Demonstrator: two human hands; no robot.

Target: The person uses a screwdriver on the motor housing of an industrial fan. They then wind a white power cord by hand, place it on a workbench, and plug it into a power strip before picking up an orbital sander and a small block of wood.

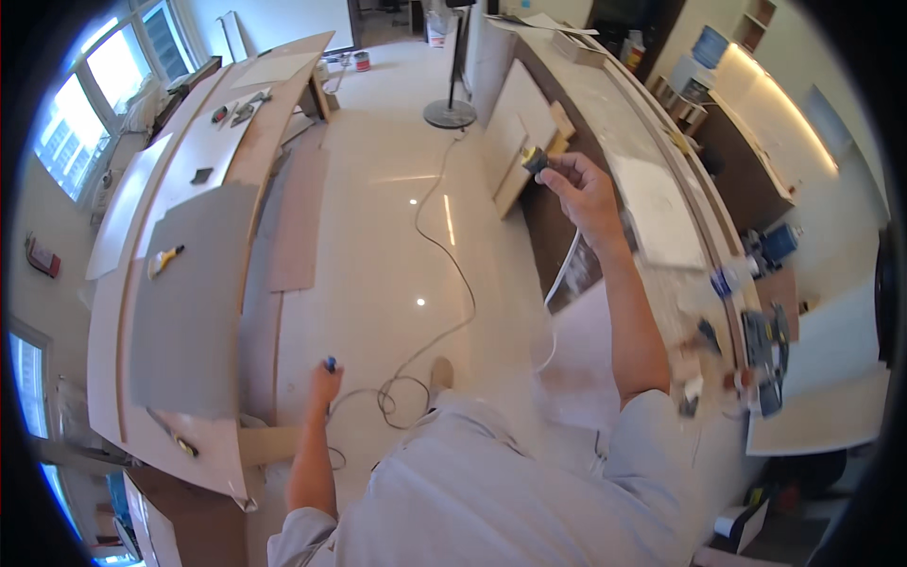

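Being held out by the right hand (588, 197), fingers closed on its rear: one yellow-and-black connector (535, 159), seen against the leaning boards (521, 102). A white cord (565, 269) is hung below; its join is hidden. Gripped in the left hand (324, 386), fingers curled tight: one small blue piece (330, 363), kind not discernible. Both are judged light, stiff and hard-shelled; the connector is best grasped by its body, never by cord.

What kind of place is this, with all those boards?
Probably a workshop or a room being fitted out: there's a long workbench with a yellow-handled tool, boards leaning by a counter, and a red bucket.
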